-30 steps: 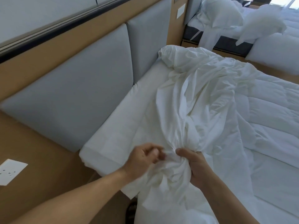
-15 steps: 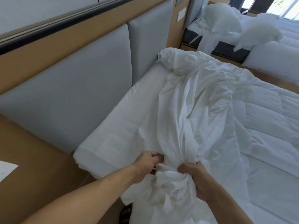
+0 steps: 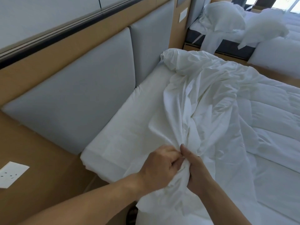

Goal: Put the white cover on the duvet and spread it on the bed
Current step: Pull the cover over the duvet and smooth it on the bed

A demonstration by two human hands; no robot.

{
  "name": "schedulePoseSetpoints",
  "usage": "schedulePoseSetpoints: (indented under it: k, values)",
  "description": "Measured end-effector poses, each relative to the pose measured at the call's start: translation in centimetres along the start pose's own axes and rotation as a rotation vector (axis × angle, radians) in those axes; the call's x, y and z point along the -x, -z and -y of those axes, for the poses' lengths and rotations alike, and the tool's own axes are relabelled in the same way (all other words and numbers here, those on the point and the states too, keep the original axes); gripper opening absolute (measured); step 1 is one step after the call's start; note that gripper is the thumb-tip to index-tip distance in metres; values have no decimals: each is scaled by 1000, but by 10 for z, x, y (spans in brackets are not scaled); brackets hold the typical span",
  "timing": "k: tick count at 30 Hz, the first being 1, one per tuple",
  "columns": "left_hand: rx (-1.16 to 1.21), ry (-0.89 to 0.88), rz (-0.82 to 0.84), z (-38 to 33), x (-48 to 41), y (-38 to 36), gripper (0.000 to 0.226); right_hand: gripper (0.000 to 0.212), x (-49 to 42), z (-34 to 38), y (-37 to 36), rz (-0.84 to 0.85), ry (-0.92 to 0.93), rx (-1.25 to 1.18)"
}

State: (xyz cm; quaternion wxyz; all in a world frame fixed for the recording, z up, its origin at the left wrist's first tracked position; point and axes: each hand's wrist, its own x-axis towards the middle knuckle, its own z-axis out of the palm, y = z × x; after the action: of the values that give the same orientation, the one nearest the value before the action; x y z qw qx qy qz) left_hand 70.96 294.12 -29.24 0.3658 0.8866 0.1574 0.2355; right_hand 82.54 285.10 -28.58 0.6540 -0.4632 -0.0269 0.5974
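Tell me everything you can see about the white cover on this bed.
The white cover is thin, wrinkled fabric, heaped in long folds from the near bed corner toward the headboard, partly over the quilted duvet and the mattress. The left hand and right hand both grip its gathered near end.

One wide-angle head view looks forward and down from beside the bed, at its near corner by the headboard. The left hand and right hand are close under the lens, low in frame. A second bed lies beyond, top right.
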Motion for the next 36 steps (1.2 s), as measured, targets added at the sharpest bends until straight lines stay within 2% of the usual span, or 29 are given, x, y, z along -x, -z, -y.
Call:
schedulePoseSetpoints:
  k: [1, 3, 5, 7, 8, 9, 10, 11, 13, 15, 17, 19, 23, 29, 32, 36]
  values:
    - [-53, -61, 25, -1, 4, -4, 27, 58, 0, 1, 2, 24, -29, -2]
    - [-81, -140, 120, 0, 14, -8, 28, 40, -1, 3, 7, 49, -102, 48]
    - [68, -80, 253, 3, 24, -2, 32, 27, -1, 4, 10, 24, -138, 118]
    - [420, 220, 277, 6, 25, 15, 27, 31, -4, 4, 14, -33, -91, 164]
    - [530, 383, 173, 17, 21, 21, 21, 36, -6, 5, 15, -56, -57, 176]
    - [523, 526, 49, 32, 15, 25, 18, 37, -7, 5, 15, -71, -25, 181]
    - [411, 657, 4, 45, 10, 28, 22, 33, -7, 4, 14, -77, 1, 186]
    - [345, 777, 64, 52, 4, 30, 38, 30, -8, 3, 11, -72, 20, 196]
    - [501, 975, 277, 58, -2, 19, 60, 40, -8, 2, 4, -47, 50, 210]
    - [711, 1087, 366, 50, -1, 5, 50, 45, -9, 0, 1, -37, 57, 249]
    - [817, 1046, 310, 48, -2, -3, 28, 43, -7, -2, 5, -51, 38, 288]
    - [797, 964, 225, 50, -2, -6, 18, 45, -5, -4, 11, -77, 11, 322]
    - [452, 716, -22, 43, -9, 0, 12, 48, -3, -7, 18, -106, 14, 370]
    - [245, 237, -62, 2, -13, -6, 17, 32, -2, -1, 16, -16, 81, 229]
    - [236, 134, -37, 2, -11, -6, 14, 34, 2, 2, 19, 52, 20, 136]
    - [271, 112, 37, 4, -9, -5, 15, 42, 5, 4, 22, 134, -4, 9]
